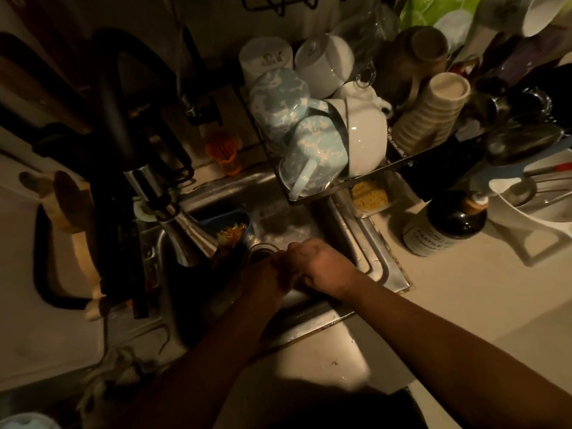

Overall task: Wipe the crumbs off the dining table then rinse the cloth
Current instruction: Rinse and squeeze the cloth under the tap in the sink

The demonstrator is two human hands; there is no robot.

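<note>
Both hands are down in the sink (365, 239), close together over the drain (261, 250). The right hand (322, 267) is curled into a fist, knuckles up, and the left hand (263, 278) presses against it from the left, so the two touch. The cloth itself barely shows — only a pale sliver below the fists (it may be a fold of it, though the light is too dim to be sure). From the grip, my judgement is that both hands are closed on the cloth and wringing it, its length running left to right between them.

The faucet (185, 230) ends up and to the left of the hands, its spout pointing down toward the left part of the basin. I can see no water running. So the relation that matters is this: the spout lies to the left of and beyond the hands, and the left hand is the nearer one to it. A rinse would mean carrying the bundle leftward under the spout.

A dish rack (340, 182) full of mugs overhangs the far right corner of the sink, and a dark bottle (445, 226) stands on the tabletop (464, 289) to the right — both well apart from the hands.
</note>
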